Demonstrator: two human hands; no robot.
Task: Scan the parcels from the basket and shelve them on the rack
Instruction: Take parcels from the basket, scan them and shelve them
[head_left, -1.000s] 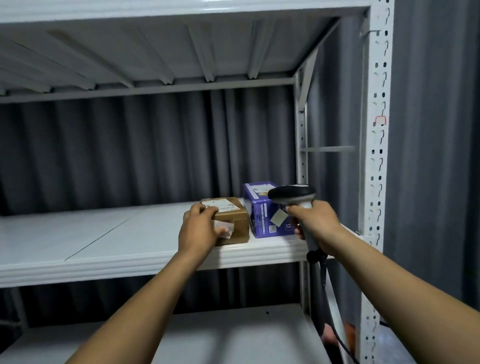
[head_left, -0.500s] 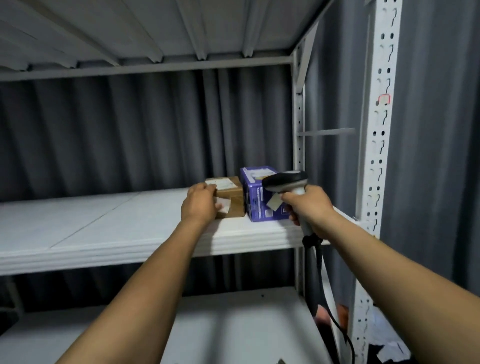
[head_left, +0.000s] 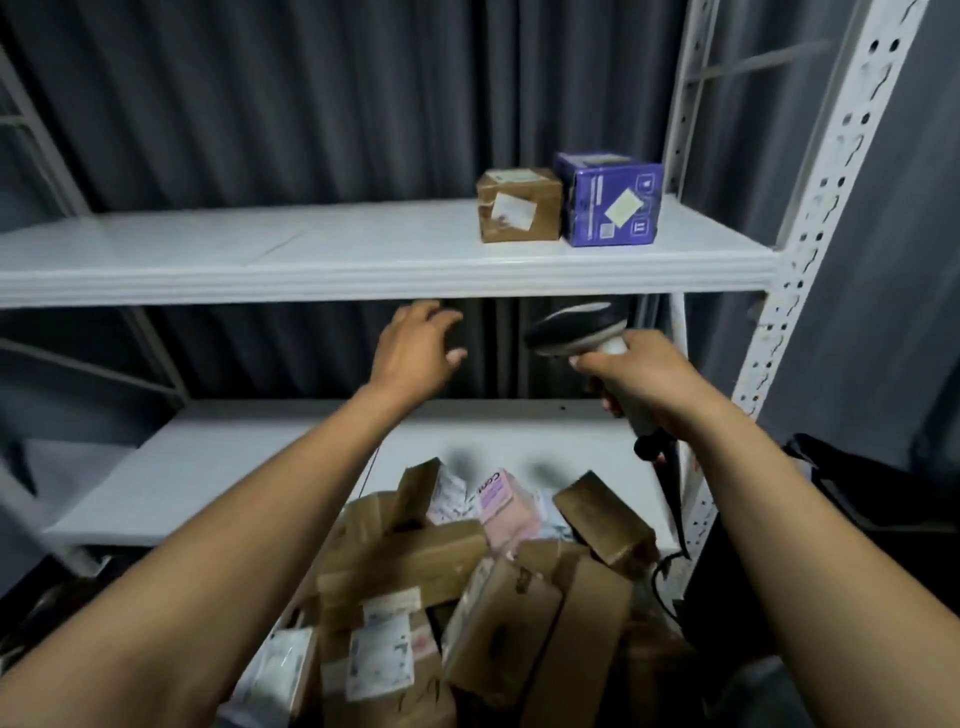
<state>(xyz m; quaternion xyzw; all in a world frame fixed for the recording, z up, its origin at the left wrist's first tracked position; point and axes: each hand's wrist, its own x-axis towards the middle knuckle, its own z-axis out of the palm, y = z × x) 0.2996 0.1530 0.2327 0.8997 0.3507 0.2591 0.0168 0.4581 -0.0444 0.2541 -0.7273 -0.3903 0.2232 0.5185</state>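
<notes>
The left hand (head_left: 415, 353) has let go of the brown cardboard box (head_left: 519, 210) and dropped below the shelf edge. Its fingers are loosely spread and hold nothing — freed, I judge, for the next pick. On the white rack (head_left: 311, 260) that box stands against the purple box (head_left: 610, 205) at the right end, likely so that later ones can fill in leftward. Below lies the heap of parcels (head_left: 457, 571); its basket is hidden. The right hand (head_left: 639, 374) grips the barcode scanner (head_left: 576, 330) by its handle — kept ready to scan.

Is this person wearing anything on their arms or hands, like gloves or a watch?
The left forearm and right forearm are bare to the picture's edge: no sleeves, watch or bands. The left hand and right hand are ungloved, with no rings visible.
</notes>
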